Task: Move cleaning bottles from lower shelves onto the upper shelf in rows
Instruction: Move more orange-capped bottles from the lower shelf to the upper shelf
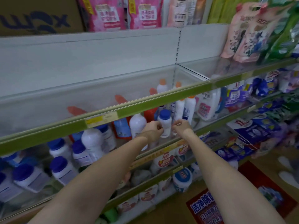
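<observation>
The big upper shelf [100, 88] has lots of bare room, with only a few orange-capped bottles [162, 86] standing at its right end, seen through its clear front wall. Under it, the lower shelf [163, 148] is packed with white bottles. Both arms reach in there. The left hand [153, 129] and the right hand [180, 126] sit on either side of one white bottle with a blue cap [165, 122], which stands upright near the shelf's front. The fingers on both hands are curled, but I cannot tell if they touch the bottle or hold it. The bottle looks like hard, smooth plastic, so it may be slippery and a bit heavy if full. I think the best place to hold it is around the middle, below the cap. The whole view is blurry, so the labels cannot be read. The hands hide the bottle's sides, and the green shelf edge hides the tops of bottles farther back.
</observation>
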The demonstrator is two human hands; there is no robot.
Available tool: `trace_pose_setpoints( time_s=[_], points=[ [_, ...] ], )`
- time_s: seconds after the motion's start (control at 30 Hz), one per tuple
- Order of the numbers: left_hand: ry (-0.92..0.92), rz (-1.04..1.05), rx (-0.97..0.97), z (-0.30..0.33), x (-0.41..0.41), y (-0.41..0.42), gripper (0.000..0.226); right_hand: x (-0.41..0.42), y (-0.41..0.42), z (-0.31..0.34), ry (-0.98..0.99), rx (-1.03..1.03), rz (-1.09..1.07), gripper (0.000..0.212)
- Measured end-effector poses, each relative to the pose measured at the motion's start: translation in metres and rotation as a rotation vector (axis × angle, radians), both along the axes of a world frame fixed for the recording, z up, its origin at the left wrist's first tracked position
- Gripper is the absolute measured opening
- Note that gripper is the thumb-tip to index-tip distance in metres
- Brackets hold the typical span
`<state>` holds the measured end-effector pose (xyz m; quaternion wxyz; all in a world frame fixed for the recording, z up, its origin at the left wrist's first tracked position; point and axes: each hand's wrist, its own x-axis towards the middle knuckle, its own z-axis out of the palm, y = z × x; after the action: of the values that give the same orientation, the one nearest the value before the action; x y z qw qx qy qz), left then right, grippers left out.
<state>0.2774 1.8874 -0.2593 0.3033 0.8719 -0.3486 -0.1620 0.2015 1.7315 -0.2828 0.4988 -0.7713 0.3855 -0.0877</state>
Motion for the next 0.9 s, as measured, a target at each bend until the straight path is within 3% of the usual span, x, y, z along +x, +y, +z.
trace_pose_setpoints(
  time_s=[0.17,0.4,0.53,0.67,0.83,0.9],
  points=[
    [0.094,0.032,-0.094,-0.002,-0.006,-0.069,0.011,-0.015,-0.06,-0.008,-0.084,-0.008,-0.106,0.003],
    [0.079,0.022,0.006,-0.018,-0.016,-0.132,0.019,-0.016,-0.103,-0.011,-0.143,0.001,-0.097,0.03],
    [0.053,0.068,0.061,-0.026,-0.014,-0.145,0.012,-0.001,-0.111,-0.01,-0.136,-0.036,-0.037,0.045],
    [0.001,0.13,0.08,-0.026,-0.016,-0.151,0.028,0.005,-0.107,-0.006,-0.153,-0.047,-0.008,0.039],
    [0.003,0.145,0.11,-0.027,-0.015,-0.151,0.003,0.0,-0.109,-0.002,-0.153,-0.038,0.027,0.046],
    [0.017,0.128,0.121,-0.03,-0.016,-0.148,0.014,-0.006,-0.108,-0.003,-0.149,-0.036,0.03,0.047]
  ],
)
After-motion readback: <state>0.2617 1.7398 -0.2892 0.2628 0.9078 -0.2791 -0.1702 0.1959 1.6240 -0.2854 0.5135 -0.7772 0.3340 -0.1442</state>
